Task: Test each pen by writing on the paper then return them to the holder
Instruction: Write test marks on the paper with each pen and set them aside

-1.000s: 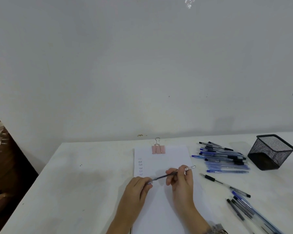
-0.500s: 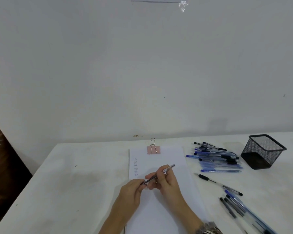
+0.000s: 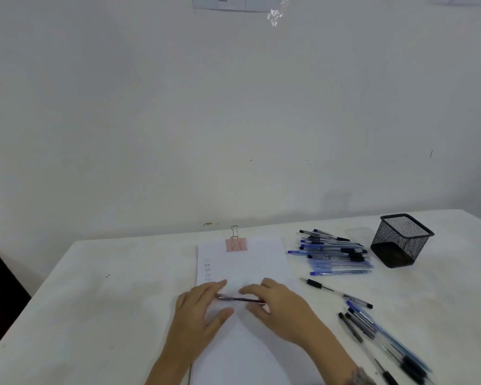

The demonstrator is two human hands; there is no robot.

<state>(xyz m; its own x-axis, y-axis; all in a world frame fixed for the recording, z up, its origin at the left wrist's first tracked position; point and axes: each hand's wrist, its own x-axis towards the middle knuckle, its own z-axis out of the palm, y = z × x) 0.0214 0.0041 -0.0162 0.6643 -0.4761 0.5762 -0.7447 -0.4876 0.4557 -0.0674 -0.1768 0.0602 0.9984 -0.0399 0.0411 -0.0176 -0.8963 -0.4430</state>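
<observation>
Fingers [image 3: 218,287] of left hand [image 3: 202,309] and right hand [image 3: 282,309] pinch opposite ends of slim dark pen [image 3: 242,299], level, low over white clipped paper sheet [image 3: 261,262]. Right of the sheet: pile of blue and black pens [image 3: 333,254]. Far right: black wire-mesh holder [image 3: 400,243], upright on white table [image 3: 95,301].

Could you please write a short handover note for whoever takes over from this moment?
Hands: left hand and right hand each hold an end of one pen over the paper.
Things: mesh holder stands far right, no pens visible inside; pen pile beside the paper; loose pens near right.
Done: a few test marks at the paper's upper left.
Left: test the remaining pens, then put all in the holder.
</observation>
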